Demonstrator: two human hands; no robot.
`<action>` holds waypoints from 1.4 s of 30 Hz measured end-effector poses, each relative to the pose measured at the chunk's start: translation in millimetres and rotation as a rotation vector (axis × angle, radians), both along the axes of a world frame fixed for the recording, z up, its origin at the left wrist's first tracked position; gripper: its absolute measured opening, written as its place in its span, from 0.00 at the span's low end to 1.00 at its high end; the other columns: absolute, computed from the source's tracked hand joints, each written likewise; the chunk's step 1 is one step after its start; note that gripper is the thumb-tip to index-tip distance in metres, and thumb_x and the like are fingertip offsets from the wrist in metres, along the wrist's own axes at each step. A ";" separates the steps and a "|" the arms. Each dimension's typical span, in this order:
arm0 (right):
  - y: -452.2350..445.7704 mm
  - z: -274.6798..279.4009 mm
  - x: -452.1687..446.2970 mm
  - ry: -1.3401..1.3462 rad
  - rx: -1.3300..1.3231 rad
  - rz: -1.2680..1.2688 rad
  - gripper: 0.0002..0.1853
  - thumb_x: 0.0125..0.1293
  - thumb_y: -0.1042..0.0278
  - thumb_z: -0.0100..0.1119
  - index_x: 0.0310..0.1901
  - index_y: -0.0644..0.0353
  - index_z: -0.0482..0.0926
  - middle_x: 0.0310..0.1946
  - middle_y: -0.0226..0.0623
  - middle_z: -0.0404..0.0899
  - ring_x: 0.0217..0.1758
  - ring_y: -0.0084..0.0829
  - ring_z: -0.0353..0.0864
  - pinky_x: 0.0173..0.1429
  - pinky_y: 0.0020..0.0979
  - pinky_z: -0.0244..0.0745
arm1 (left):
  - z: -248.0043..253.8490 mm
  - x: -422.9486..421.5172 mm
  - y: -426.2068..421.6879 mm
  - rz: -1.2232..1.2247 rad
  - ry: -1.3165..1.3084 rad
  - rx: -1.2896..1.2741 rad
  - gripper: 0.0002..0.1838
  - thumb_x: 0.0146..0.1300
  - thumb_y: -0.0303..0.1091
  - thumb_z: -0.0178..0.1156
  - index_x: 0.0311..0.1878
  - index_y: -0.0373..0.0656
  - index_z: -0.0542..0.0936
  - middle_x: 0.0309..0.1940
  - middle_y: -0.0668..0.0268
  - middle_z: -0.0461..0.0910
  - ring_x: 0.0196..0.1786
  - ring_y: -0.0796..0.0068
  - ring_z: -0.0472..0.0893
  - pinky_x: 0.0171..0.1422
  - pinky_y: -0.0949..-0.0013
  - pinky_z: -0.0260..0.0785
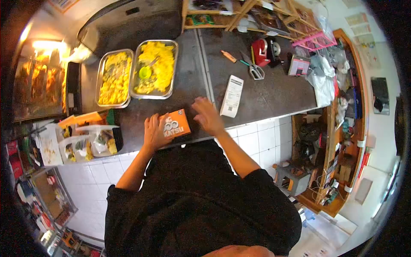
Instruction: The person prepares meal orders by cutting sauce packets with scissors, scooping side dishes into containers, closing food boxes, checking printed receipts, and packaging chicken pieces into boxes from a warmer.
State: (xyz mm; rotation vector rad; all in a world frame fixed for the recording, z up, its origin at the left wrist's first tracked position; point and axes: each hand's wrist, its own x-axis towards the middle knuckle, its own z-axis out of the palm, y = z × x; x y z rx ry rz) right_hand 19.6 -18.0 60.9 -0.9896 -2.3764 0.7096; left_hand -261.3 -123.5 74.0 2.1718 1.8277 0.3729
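Head view, left hand point(156, 132) on box point(179, 121), (near counter edge point(199, 138))

On the counter point(188, 64), I see two trays point(114, 79) point(155, 70) side by side at the left, the box point(175, 123) nearer, the receipt point(232, 96) right of it, and scissors point(256, 72) farther right, beyond the receipt.

Shiny metal trays point(171, 93), matt dark counter point(269, 97), white paper receipt point(232, 97), glossy white tiles point(252, 143)
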 end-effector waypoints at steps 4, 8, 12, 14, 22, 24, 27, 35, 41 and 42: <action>126.7 -26.0 158.2 0.234 -0.056 -0.849 0.17 0.78 0.58 0.56 0.57 0.64 0.77 0.53 0.41 0.77 0.56 0.33 0.77 0.59 0.29 0.75 | -4.5 49.1 -2.5 0.217 0.060 -0.021 0.58 0.42 0.58 0.80 0.76 0.48 0.63 0.66 0.53 0.70 0.67 0.51 0.69 0.67 0.40 0.56; 259.3 -24.5 283.0 0.781 -0.466 -1.236 0.25 0.69 0.43 0.65 0.56 0.53 0.77 0.46 0.32 0.77 0.44 0.35 0.79 0.42 0.42 0.84 | 1.7 107.9 12.9 0.456 0.006 -0.088 0.62 0.38 0.52 0.84 0.77 0.48 0.61 0.67 0.54 0.69 0.69 0.52 0.68 0.68 0.41 0.54; 351.4 -24.3 353.0 0.560 -0.588 -1.315 0.28 0.68 0.39 0.64 0.57 0.55 0.75 0.59 0.37 0.74 0.51 0.42 0.80 0.41 0.52 0.87 | 9.9 163.6 31.1 0.589 -0.013 -0.026 0.64 0.37 0.50 0.84 0.78 0.45 0.59 0.67 0.53 0.69 0.70 0.50 0.66 0.71 0.43 0.51; 377.3 -9.5 371.9 0.484 -0.711 -1.216 0.27 0.68 0.40 0.64 0.56 0.55 0.76 0.62 0.39 0.72 0.53 0.45 0.79 0.42 0.52 0.87 | 25.0 188.8 45.3 0.585 -0.037 0.046 0.62 0.38 0.51 0.83 0.77 0.43 0.60 0.66 0.51 0.70 0.69 0.49 0.67 0.71 0.43 0.53; 411.9 -59.1 453.2 0.812 -1.205 -0.653 0.18 0.68 0.56 0.70 0.44 0.65 0.81 0.58 0.40 0.74 0.57 0.39 0.78 0.48 0.48 0.90 | 80.0 261.9 113.9 0.432 -0.006 0.089 0.60 0.40 0.53 0.82 0.75 0.42 0.62 0.65 0.53 0.72 0.68 0.48 0.69 0.72 0.44 0.57; 372.7 -87.5 463.2 0.959 -1.027 -0.584 0.15 0.71 0.55 0.66 0.46 0.60 0.81 0.45 0.35 0.79 0.48 0.36 0.83 0.50 0.43 0.87 | 79.7 276.5 136.2 0.436 -0.025 0.112 0.60 0.40 0.52 0.82 0.76 0.43 0.62 0.66 0.53 0.72 0.68 0.49 0.69 0.72 0.44 0.57; 341.7 -95.1 433.1 0.789 -0.554 -0.711 0.17 0.71 0.55 0.66 0.44 0.63 0.82 0.43 0.36 0.80 0.48 0.36 0.83 0.55 0.46 0.85 | 82.6 301.6 158.6 0.406 -0.047 0.101 0.60 0.39 0.49 0.82 0.76 0.44 0.62 0.63 0.52 0.71 0.66 0.48 0.69 0.69 0.44 0.57; 272.1 -14.3 390.8 0.644 -0.593 -0.879 0.12 0.61 0.63 0.74 0.31 0.64 0.85 0.33 0.44 0.82 0.40 0.40 0.83 0.49 0.36 0.76 | 83.0 381.1 216.1 0.375 -0.059 -0.081 0.61 0.37 0.52 0.82 0.76 0.48 0.62 0.62 0.53 0.69 0.66 0.50 0.68 0.68 0.43 0.55; 143.3 65.4 301.2 0.131 -0.309 -0.686 0.13 0.61 0.60 0.75 0.31 0.63 0.87 0.32 0.44 0.81 0.38 0.43 0.82 0.43 0.37 0.76 | 77.6 423.4 235.6 0.326 0.007 0.142 0.55 0.40 0.46 0.79 0.74 0.48 0.63 0.58 0.56 0.70 0.64 0.52 0.68 0.68 0.45 0.52; 141.6 61.7 300.7 -0.041 -0.243 -0.837 0.14 0.61 0.59 0.75 0.30 0.63 0.86 0.32 0.45 0.80 0.38 0.44 0.82 0.43 0.37 0.75 | 76.8 425.9 237.0 0.291 -0.047 0.152 0.53 0.41 0.43 0.78 0.74 0.47 0.64 0.59 0.56 0.70 0.63 0.53 0.68 0.67 0.45 0.52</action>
